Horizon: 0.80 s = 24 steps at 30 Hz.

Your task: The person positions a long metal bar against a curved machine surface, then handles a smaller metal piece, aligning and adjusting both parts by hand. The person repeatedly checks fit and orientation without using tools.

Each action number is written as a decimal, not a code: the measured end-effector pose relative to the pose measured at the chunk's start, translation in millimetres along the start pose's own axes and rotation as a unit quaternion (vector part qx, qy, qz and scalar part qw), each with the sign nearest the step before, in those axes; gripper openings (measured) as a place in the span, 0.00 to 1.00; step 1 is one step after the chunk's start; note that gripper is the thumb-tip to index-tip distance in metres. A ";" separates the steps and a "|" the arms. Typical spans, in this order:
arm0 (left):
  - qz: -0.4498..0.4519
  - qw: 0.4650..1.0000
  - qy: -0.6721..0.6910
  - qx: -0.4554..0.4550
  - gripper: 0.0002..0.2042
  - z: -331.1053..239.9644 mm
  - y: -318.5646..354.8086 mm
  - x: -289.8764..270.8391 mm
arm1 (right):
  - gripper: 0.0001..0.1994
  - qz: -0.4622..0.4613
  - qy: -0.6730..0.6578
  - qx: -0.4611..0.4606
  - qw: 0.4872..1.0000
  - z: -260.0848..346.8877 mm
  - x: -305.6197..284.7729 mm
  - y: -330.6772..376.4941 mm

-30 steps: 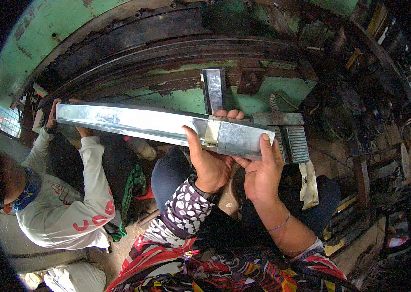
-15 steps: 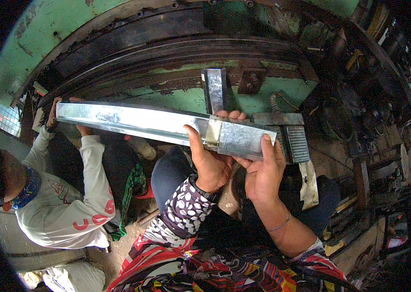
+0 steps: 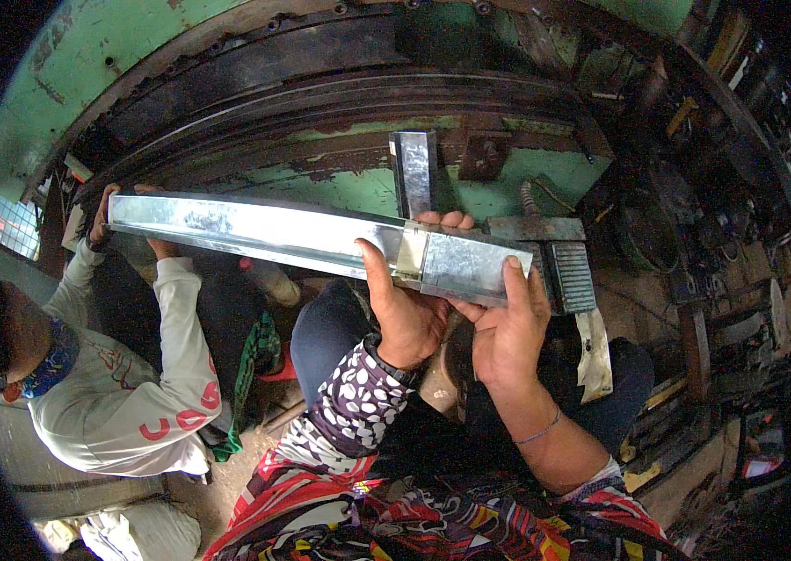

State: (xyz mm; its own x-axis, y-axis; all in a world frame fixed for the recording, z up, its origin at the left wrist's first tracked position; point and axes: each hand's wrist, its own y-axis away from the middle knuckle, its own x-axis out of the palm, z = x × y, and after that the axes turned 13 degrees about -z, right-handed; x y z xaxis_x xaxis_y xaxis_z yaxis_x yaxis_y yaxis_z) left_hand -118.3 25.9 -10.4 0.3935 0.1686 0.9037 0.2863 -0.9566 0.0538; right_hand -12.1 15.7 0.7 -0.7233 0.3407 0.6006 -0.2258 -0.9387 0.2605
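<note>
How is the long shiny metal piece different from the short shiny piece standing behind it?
The long metal channel lies nearly level; the short metal piece stands upright on the green machine. The channel is far longer. The left hand, right hand and a co-worker's hands hold the channel; nobody touches the short piece. Both are shiny silver metal.

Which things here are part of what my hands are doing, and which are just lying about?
In hand: long sheet-metal channel, held by left hand and right hand; co-worker's hands hold its far end.

Lying about: upright metal piece, ribbed pedal, green machine frame.
</note>
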 end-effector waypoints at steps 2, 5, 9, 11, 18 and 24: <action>-0.005 1.000 0.002 -0.002 0.45 -0.1 0.3 0.5 | 0.22 -0.002 -0.003 0.000 1.000 1.1 2.6 2.3; -0.004 1.000 0.007 0.001 0.44 -0.1 0.6 1.3 | 0.22 0.000 -0.005 0.001 1.000 0.9 2.6 3.1; 0.004 1.000 0.011 0.008 0.44 0.8 1.5 1.1 | 0.23 -0.001 0.004 -0.003 1.000 -0.3 0.1 2.5; 0.010 1.000 0.011 0.012 0.44 1.5 1.1 0.3 | 0.23 0.005 0.005 -0.006 1.000 -0.5 -1.6 2.4; -0.012 1.000 0.016 0.001 0.46 0.2 -5.8 1.4 | 0.24 -0.012 0.031 -0.014 0.999 -0.5 3.5 -0.7; 0.005 1.000 0.000 0.007 0.45 -1.3 -9.1 1.8 | 0.25 0.003 0.029 -0.007 1.000 2.0 7.5 -2.7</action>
State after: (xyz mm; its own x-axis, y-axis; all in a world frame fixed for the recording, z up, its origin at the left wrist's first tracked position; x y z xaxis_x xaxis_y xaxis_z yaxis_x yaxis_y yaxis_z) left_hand -121.3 34.6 -8.7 0.3966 0.1581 0.9043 0.2942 -0.9550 0.0379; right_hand -15.6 20.9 6.0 -0.7611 0.3323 0.5570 -0.2311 -0.9414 0.2459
